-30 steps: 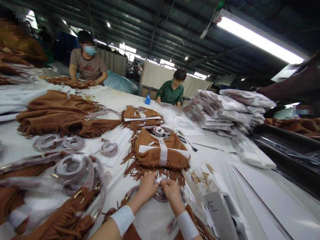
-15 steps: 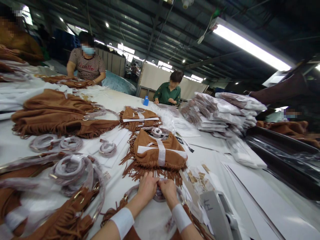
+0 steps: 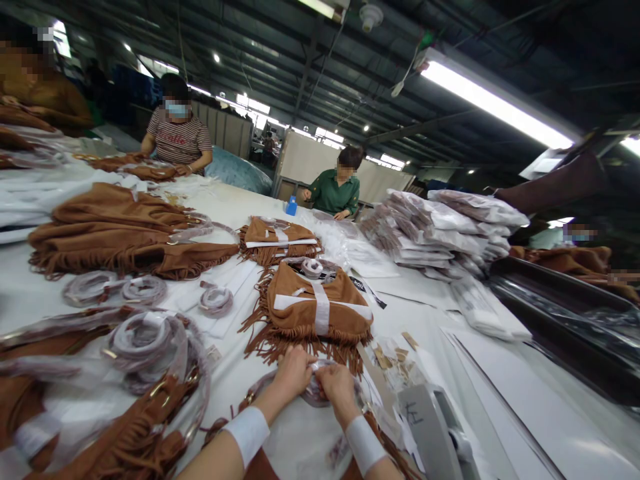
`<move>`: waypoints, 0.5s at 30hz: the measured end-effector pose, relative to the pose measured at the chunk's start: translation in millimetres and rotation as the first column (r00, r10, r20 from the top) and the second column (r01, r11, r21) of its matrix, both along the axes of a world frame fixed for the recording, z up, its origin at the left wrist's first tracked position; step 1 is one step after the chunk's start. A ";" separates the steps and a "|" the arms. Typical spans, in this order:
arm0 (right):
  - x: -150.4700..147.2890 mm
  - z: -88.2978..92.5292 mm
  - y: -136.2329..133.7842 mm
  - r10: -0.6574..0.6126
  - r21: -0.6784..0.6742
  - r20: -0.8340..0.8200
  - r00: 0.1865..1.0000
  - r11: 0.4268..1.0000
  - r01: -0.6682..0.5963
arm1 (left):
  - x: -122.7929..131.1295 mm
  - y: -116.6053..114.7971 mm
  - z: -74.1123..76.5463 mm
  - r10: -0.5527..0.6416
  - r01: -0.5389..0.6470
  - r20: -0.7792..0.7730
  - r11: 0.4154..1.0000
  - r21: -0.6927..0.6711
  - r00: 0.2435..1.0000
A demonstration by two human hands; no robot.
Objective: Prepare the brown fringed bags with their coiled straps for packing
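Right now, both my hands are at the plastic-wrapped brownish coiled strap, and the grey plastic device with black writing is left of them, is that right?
Not quite: the head view shows the grey plastic device with black writing to the right of your left hand and right hand, not to the left. Both are indeed at the plastic-wrapped brownish coiled strap.

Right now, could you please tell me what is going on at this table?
The left hand and right hand work close together at a plastic-wrapped strap, their exact grip partly hidden. A brown fringed bag lies partly under the arms. Just ahead lies a banded bag, and a grey device sits to the right. Farther off, a co-worker has hands on brown material.
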State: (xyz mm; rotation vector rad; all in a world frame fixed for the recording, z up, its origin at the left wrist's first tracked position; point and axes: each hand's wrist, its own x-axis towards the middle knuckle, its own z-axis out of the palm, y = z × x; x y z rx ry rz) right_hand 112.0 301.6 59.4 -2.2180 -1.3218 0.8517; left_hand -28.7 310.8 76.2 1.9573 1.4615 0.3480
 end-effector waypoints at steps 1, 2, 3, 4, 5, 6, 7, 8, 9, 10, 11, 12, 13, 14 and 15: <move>-0.2 -0.1 0.7 -0.011 -0.010 0.001 1.000 1.000 0.011 | 0.0 -0.1 0.3 0.001 -0.001 0.000 1.000 -0.001 1.000; -0.5 -0.1 1.3 -0.019 -0.020 -0.002 1.000 1.000 0.019 | 0.1 -0.1 0.4 0.003 -0.003 -0.001 1.000 -0.001 1.000; -1.0 0.1 1.8 -0.024 -0.028 -0.005 1.000 0.999 0.023 | 0.2 -0.2 0.4 0.004 -0.004 -0.001 1.000 0.000 1.000; -1.6 0.3 2.1 -0.025 -0.036 -0.009 1.000 0.999 0.025 | 0.2 -0.1 0.2 0.002 -0.002 -0.001 1.000 0.000 1.000; -2.2 0.6 2.3 -0.025 -0.043 -0.011 1.000 0.999 0.024 | 0.3 0.1 -0.2 0.000 0.000 -0.001 1.000 0.001 1.000; -2.8 1.0 2.3 -0.023 -0.049 -0.011 1.000 0.999 0.023 | 0.4 0.4 -0.8 -0.003 0.003 -0.001 1.000 0.002 1.000; -3.4 1.5 2.2 -0.021 -0.053 -0.007 1.000 0.998 0.020 | 0.5 0.9 -1.5 -0.005 0.005 0.000 1.000 0.003 1.000; -3.9 2.1 2.1 -0.016 -0.057 0.000 1.000 0.998 0.016 | 0.7 1.4 -2.4 -0.007 0.007 0.000 1.000 0.004 1.000; -4.4 2.7 1.8 -0.010 -0.061 0.011 1.000 0.998 0.010 | 1.0 2.0 -3.3 -0.007 0.007 0.000 1.000 0.005 1.000; -4.8 3.5 1.7 -0.001 -0.065 0.026 1.000 0.998 0.003 | 1.2 2.5 -4.2 -0.007 0.007 0.000 1.000 0.006 1.000; -5.3 4.4 1.5 0.011 -0.071 0.044 0.999 0.997 -0.007 | 1.5 3.0 -5.0 -0.007 0.007 -0.001 1.000 0.007 1.000; -5.7 5.6 1.5 0.026 -0.078 0.066 0.997 0.997 -0.021 | 1.6 3.4 -5.5 -0.008 0.008 -0.002 1.000 0.007 1.000; -6.1 7.1 1.6 0.045 -0.086 0.092 0.995 0.996 -0.037 | 1.7 3.6 -5.8 -0.009 0.009 -0.004 1.000 0.007 1.000; -6.5 9.0 1.9 0.067 -0.095 0.122 0.990 0.994 -0.055 | 1.7 3.8 -5.9 -0.012 0.012 -0.005 1.000 0.008 1.000; -6.9 11.2 2.2 0.092 -0.103 0.157 0.983 0.992 -0.077 | 1.6 3.8 -5.7 -0.015 0.015 -0.006 1.000 0.009 1.000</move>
